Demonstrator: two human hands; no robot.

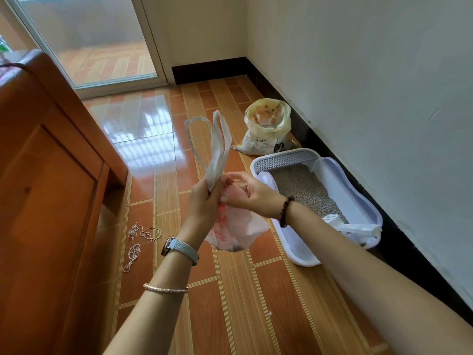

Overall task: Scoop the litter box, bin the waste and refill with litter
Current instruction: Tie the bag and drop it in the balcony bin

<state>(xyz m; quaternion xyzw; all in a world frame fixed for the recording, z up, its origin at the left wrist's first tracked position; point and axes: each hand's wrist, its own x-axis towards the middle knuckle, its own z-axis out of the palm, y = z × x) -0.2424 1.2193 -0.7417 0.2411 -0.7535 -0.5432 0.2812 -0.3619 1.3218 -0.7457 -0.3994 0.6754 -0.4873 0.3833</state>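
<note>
Midair, L hand [204, 201], R hand [249, 194] at bag [240, 231] neck, prob.

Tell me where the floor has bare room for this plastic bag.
Bare tiles: the shiny stretch between wooden cabinet and litter bag, and the strip between string and litter box. Crowded along the wall: bag, then box.

Wooden cabinet [51, 188] stands at left. Tangled string [133, 252] lies on glossy tiled floor [230, 303] beside it. Glass door [97, 39] beyond.
</note>
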